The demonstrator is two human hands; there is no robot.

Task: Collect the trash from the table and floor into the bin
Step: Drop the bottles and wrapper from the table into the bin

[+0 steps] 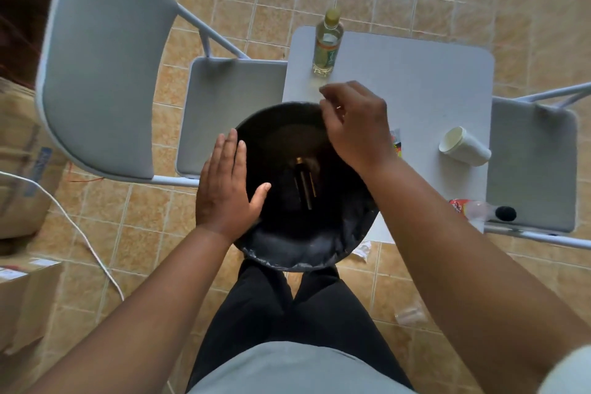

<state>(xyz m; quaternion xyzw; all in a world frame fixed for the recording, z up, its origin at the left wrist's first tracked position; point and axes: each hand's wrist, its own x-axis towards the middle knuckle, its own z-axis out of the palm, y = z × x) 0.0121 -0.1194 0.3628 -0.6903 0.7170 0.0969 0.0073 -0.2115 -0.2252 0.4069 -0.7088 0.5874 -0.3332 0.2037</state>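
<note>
Steadying the bin (287, 253) against the near edge of the table (415, 80), we lay our left hand (224, 189) flat on its left rim, fingers straight and together, gripping nothing. Our right hand (355, 125) hovers over the far right rim, fingers loosely curled, nothing visible in them. A dark bottle (305, 182) lies inside the bin. On the table's right a paper cup (463, 146) lies tipped over. It looks light and crushable, so a gentle pinch around its wall should suit. The upright bottle (327, 45) at far left looks heavier, and we would take it round the middle.
</note>
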